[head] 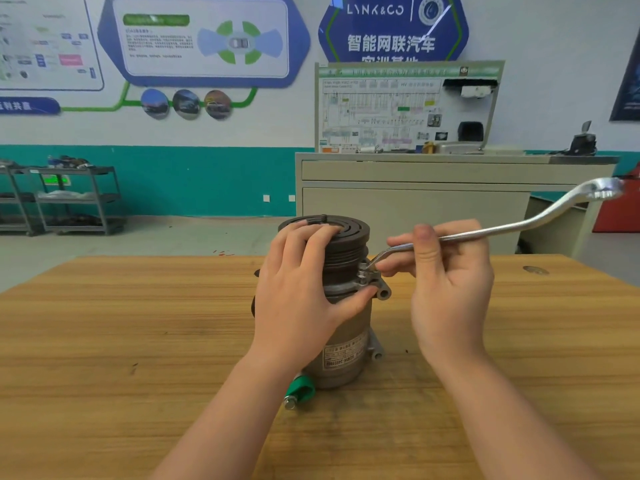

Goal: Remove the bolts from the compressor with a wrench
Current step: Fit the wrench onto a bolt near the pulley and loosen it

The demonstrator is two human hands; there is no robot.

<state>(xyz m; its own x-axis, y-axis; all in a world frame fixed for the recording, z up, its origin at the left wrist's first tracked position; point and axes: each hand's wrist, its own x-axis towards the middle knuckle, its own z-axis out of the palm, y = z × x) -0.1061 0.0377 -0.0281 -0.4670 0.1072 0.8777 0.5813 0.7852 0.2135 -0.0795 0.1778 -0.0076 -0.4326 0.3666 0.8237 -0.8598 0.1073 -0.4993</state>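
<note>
While left hand (301, 292) steadies compressor (341, 306), right hand (446, 282) holds wrench (502, 230)

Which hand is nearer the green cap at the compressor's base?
Left. The left hand holds the compressor directly above the green cap; the right hand holds the wrench, off to the cap's right.

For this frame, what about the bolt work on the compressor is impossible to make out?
Head view only:
- Bolt under the wrench ring end: covered by the ring, so how far it is unscrewed is hidden.
- Compressor left and far sides: behind the left hand and the body itself; other bolts cannot be counted.
- Label text: too small, blurred.
- Right hand fingertips: partly hidden behind the palm.
</note>
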